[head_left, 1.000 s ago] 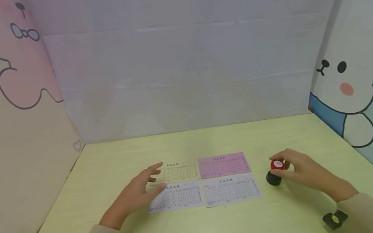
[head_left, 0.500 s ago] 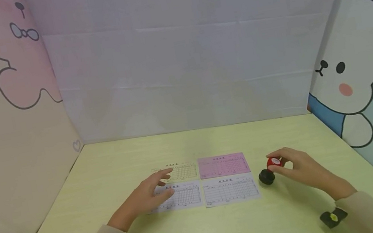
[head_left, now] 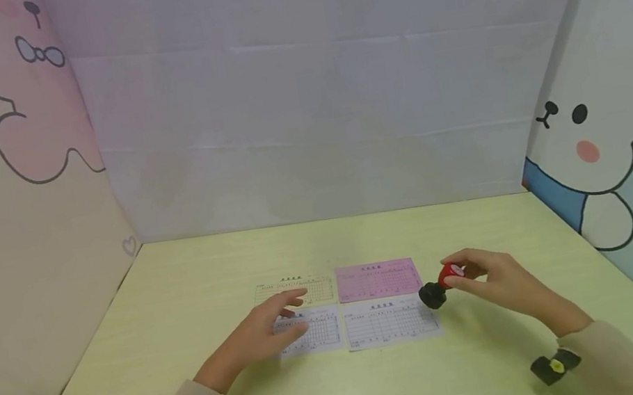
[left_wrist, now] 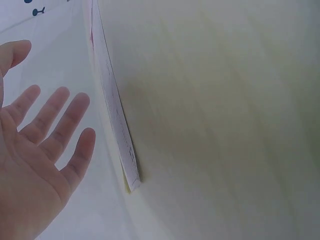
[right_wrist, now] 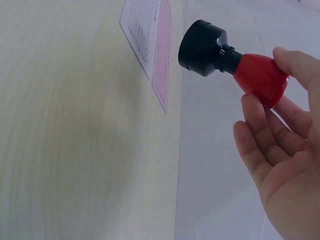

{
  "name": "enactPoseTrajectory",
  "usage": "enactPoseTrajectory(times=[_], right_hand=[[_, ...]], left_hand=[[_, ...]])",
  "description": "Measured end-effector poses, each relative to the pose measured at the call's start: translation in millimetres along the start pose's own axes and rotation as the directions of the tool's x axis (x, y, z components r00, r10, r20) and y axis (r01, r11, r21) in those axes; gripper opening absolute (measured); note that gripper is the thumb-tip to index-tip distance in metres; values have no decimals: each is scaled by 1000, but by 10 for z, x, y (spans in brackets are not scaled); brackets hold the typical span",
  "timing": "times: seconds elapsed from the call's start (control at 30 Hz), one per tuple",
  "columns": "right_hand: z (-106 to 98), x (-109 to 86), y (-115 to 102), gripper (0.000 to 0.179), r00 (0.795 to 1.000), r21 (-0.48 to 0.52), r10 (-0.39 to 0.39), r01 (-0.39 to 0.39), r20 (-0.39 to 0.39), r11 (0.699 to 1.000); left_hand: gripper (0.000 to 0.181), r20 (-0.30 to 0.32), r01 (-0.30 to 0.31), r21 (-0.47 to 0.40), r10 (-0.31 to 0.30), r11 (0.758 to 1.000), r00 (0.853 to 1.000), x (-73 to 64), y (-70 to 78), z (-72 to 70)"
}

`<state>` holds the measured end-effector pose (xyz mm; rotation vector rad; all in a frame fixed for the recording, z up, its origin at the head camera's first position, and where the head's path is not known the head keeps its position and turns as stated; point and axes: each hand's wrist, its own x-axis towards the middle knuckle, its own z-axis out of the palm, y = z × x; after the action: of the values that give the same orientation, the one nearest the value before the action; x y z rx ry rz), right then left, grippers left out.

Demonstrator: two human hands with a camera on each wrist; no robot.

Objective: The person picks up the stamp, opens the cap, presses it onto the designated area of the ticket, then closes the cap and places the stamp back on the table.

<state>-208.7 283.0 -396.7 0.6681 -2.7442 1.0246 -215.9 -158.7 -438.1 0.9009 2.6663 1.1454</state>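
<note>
My right hand [head_left: 495, 275] pinches the red knob of a stamp [right_wrist: 262, 79] between thumb and fingers. The stamp's round black base [right_wrist: 202, 49] tilts out to the left, off the table, near the right edge of the lower right white form [head_left: 391, 323]. Over the lower left white form [head_left: 322, 329] hovers my left hand [head_left: 257, 331], holding nothing. In the left wrist view its fingers [left_wrist: 75, 117] are spread and relaxed. Behind these lie a pale yellow form [head_left: 320, 287], partly covered by the left hand, and a pink form [head_left: 377, 280].
All the forms lie flat in a two-by-two block on the pale yellow-green table [head_left: 364, 394]. A white sheet wall [head_left: 303, 122] closes the back. Side walls with cartoon drawings stand left and right, the right one showing a rabbit [head_left: 599, 105].
My right hand has moved left with the stamp, whose black base has swung out to the left and tilted more. My left hand has drifted right over the left-hand forms.
</note>
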Motion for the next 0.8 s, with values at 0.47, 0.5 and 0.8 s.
enactPoseTrajectory(times=[0.47, 0.5, 0.8], right_hand=[[95, 79, -156, 37, 997, 98, 48, -54, 58, 994], [101, 84, -171, 38, 997, 107, 49, -56, 67, 993], [188, 149, -219, 38, 995, 168, 26, -42, 97, 985]], left_hand=[[59, 31, -31, -54, 32, 998, 999, 125, 170, 67], [59, 31, -32, -59, 33, 998, 999, 135, 185, 73], [60, 42, -20, -88, 24, 996, 999, 223, 301, 125]])
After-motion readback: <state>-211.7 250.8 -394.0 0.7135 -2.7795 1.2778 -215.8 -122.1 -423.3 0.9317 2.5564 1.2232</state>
